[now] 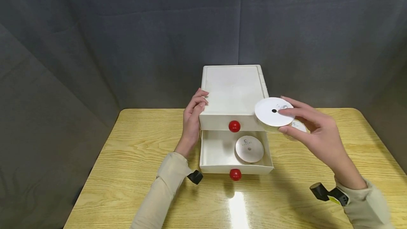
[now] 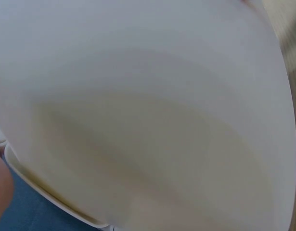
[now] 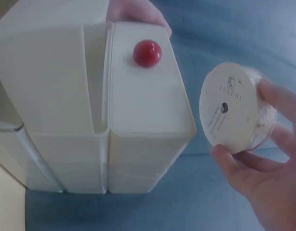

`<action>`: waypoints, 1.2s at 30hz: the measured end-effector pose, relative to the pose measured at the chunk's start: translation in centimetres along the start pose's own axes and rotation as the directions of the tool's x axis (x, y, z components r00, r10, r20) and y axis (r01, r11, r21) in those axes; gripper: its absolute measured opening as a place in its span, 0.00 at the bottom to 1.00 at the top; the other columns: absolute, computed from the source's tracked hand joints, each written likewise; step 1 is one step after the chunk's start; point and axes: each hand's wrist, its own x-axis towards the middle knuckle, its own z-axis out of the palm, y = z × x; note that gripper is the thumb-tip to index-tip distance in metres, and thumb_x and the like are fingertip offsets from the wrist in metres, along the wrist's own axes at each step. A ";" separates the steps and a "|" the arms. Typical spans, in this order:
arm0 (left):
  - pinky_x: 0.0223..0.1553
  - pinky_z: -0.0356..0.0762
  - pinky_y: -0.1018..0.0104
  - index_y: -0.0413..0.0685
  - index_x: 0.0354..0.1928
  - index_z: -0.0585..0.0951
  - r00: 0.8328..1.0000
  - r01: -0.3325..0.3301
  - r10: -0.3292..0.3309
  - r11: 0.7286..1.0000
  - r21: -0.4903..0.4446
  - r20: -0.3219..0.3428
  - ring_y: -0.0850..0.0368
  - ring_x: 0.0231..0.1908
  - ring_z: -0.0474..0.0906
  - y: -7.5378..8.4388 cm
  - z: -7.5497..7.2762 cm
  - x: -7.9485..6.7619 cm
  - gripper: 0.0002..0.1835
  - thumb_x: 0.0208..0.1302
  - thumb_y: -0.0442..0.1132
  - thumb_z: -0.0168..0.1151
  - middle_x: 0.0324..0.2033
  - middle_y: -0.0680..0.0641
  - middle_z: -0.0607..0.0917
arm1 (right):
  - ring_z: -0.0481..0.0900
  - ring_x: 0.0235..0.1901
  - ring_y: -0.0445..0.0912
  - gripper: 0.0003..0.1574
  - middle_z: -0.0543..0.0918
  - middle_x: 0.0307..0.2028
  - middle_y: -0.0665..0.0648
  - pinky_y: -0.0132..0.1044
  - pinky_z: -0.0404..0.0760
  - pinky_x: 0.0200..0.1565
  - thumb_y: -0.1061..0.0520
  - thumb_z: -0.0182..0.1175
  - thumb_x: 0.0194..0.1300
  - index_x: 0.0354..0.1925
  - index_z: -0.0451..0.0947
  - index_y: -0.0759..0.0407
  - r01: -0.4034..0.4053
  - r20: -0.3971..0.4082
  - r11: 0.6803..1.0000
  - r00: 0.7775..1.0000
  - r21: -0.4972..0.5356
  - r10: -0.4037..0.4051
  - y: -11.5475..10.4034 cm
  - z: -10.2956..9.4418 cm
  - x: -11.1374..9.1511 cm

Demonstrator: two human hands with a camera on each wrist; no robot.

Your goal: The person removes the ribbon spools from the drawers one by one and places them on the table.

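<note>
My right hand (image 1: 321,133) pinches a white-faced ribbon spool (image 1: 268,114) by its rim. It hangs beside the front right corner of a white drawer unit (image 1: 233,87). The right wrist view shows the spool's (image 3: 222,91) printed face, its dark centre hole and a wrapped side. On the unit's left side rests my left hand (image 1: 192,119), fingertips at the top edge. The lower drawer (image 1: 214,151) is pulled out, and another ribbon spool (image 1: 249,149) lies flat in its right part. The upper drawer, with a red knob (image 1: 234,126), is closed.
A third spool (image 1: 299,125) lies on the wooden table (image 1: 136,165) to the right of the unit, partly hidden by my right hand. The lower drawer's red knob (image 1: 235,174) sticks out toward me. Behind the table hangs a dark grey cloth (image 1: 165,45).
</note>
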 end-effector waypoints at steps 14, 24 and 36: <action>0.79 0.50 0.60 0.59 0.34 0.80 1.000 0.004 -0.004 1.000 0.001 0.003 0.52 0.77 0.58 0.2 0.0 0.0 0.11 0.70 0.34 0.51 0.52 0.59 0.81 | 0.82 0.56 0.43 0.24 0.84 0.59 0.56 0.24 0.79 0.57 0.84 0.68 0.51 0.48 0.81 0.81 -0.044 -0.095 0.996 0.995 -0.076 0.037 2.0 -2.7 -0.5; 0.78 0.50 0.59 0.58 0.34 0.80 1.000 0.007 -0.007 1.000 0.008 0.004 0.52 0.77 0.58 0.2 0.1 -0.1 0.11 0.70 0.35 0.51 0.53 0.58 0.81 | 0.86 0.42 0.33 0.25 0.84 0.57 0.43 0.18 0.81 0.45 0.77 0.70 0.57 0.54 0.83 0.72 -0.285 -0.238 0.931 0.944 -0.230 0.230 3.4 -4.7 -1.3; 0.78 0.50 0.60 0.59 0.34 0.80 1.000 0.010 -0.010 1.000 0.012 0.004 0.53 0.77 0.58 0.3 0.1 -0.1 0.11 0.70 0.35 0.51 0.53 0.59 0.81 | 0.84 0.47 0.30 0.23 0.81 0.58 0.42 0.17 0.79 0.48 0.75 0.73 0.55 0.51 0.84 0.74 -0.333 -0.257 0.898 0.930 -0.288 0.262 5.0 -6.3 -2.1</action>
